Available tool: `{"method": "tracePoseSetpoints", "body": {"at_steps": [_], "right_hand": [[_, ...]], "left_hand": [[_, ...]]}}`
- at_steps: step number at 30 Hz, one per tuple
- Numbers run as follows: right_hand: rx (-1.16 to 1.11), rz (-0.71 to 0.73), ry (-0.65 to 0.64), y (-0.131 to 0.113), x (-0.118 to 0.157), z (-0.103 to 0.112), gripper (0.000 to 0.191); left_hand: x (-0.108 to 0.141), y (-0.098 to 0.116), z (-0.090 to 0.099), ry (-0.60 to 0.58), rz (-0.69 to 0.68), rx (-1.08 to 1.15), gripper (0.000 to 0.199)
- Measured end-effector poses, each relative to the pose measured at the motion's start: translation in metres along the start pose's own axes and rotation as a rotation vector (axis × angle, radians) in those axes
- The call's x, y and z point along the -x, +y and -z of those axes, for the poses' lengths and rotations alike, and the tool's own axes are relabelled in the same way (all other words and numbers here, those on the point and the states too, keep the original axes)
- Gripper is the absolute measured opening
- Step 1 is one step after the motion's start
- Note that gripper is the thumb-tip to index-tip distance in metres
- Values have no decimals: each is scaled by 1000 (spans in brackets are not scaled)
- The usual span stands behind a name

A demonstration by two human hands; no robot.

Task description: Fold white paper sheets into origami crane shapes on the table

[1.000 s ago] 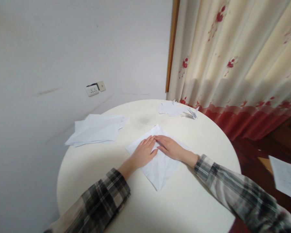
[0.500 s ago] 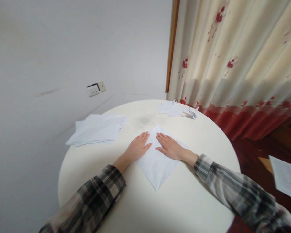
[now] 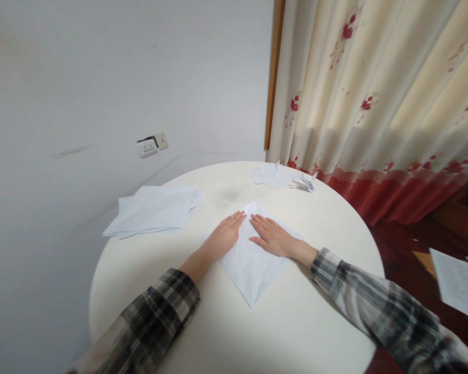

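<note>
A: On the round table [image 3: 304, 332], right at its middle, lies a folded white sheet [image 3: 253, 267], a diamond with one point aimed at the person and the other toward the wall.

B: And both hands are flat on it. The left hand [image 3: 223, 237] lies palm down, fingers straight and together, along the sheet's left edge, partly on the paper and partly on the tabletop. It grips nothing.

A: Same story for the right hand [image 3: 272, 237]: spread flat, palm down, pressing the sheet's upper right half. The fingertips of the two hands sit just apart near the sheet's far point.

B: Plaid sleeves [image 3: 359, 296] on both forearms, reaching in from the near rim of the table.

A: Left of the sheet, well apart from it, a loose stack of white papers [image 3: 152, 210] hangs slightly over the table's edge.

B: Beyond the sheet, at the far rim, a small heap of folded paper pieces [image 3: 283, 176] rests near the curtain [image 3: 374, 104].

A: That curtain is cream with red flowers and a red hem, hanging behind the table on the right. On the wall behind the table to the left, a white socket [image 3: 151, 145].
</note>
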State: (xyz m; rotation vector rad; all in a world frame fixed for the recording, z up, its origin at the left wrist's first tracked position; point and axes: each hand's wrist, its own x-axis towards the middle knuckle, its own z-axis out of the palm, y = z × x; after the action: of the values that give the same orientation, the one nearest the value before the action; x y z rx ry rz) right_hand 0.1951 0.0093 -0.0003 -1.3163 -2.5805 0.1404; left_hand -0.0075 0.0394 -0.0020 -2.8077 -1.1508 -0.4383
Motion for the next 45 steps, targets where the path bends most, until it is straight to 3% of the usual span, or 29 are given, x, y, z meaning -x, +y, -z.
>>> {"method": "tracePoseSetpoints", "body": {"at_steps": [2,8,31,45], "right_hand": [[0,10,0,0,0,0,67],[-6,-10,32,-3,-1,-3,65],[-17,-110,16,9,2,-1,80],[-20,-104,-42,17,3,7,76]], "left_hand": [[-1,5,-3,-25,-31,44,47],[2,3,-12,-40,52,5,50],[4,-8,-9,-41,186,-62,52],[7,-9,-5,-76,210,-75,54]]}}
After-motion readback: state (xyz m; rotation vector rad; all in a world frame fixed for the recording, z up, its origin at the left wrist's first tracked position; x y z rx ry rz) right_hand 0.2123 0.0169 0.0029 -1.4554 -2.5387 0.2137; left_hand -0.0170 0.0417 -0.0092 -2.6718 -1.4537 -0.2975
